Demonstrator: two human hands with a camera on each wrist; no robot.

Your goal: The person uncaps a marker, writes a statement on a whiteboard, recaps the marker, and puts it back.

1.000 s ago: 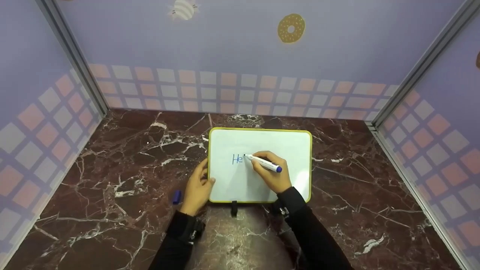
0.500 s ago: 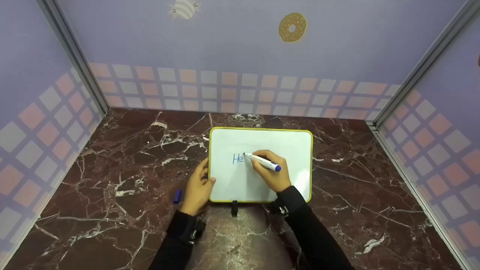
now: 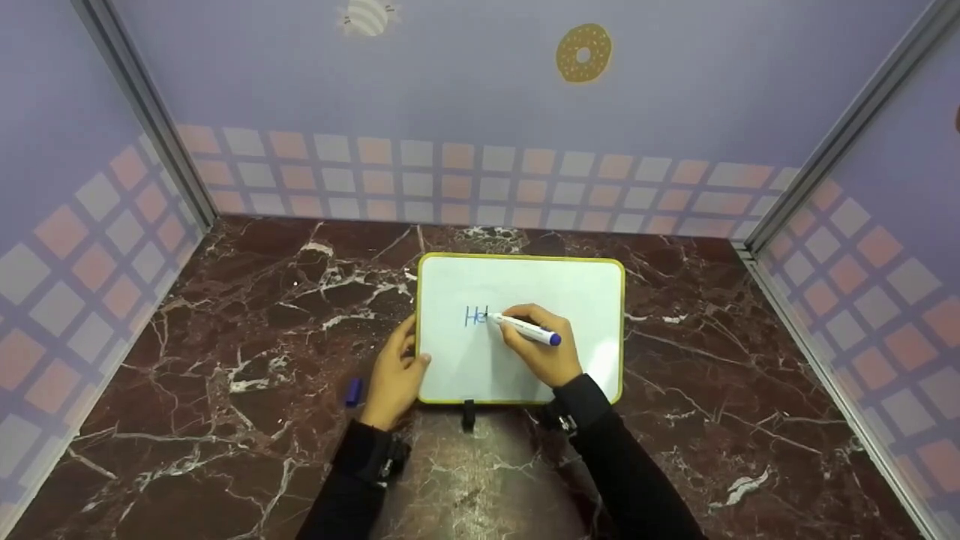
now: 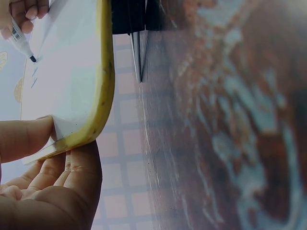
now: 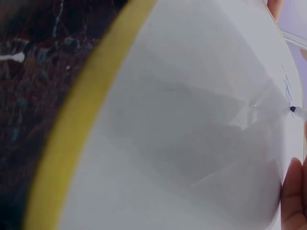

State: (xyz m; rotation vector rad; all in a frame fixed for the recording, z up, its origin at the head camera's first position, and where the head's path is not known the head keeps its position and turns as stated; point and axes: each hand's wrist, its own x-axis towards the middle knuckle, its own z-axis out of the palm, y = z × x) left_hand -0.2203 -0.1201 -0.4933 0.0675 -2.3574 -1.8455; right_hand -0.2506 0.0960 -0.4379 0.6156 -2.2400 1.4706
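Note:
A whiteboard (image 3: 465,367) with a yellow frame stands propped on the table, its face toward me. My left hand (image 3: 394,379) grips its left edge; in the left wrist view the thumb (image 4: 29,136) lies on the white face and the fingers (image 4: 79,177) curl behind the frame. My right hand (image 3: 547,345) pinches a white marker (image 3: 531,330) with a blue end, its dark tip at the board's surface. Blue handwriting (image 3: 474,316), an "H", an "e" and an upright stroke, shows left of centre. In the right wrist view the marker tip (image 5: 293,109) meets the blue strokes.
A blue marker cap (image 3: 353,391) lies on the marbled table (image 3: 247,322) left of my left hand. A black foot (image 3: 469,414) sticks out below the board's lower edge. Patterned purple walls (image 3: 450,90) with metal corner posts enclose the back and sides.
The marker tip has moved slightly down, and an upright stroke now shows just right of the "e". My left hand keeps its hold on the board's edge.

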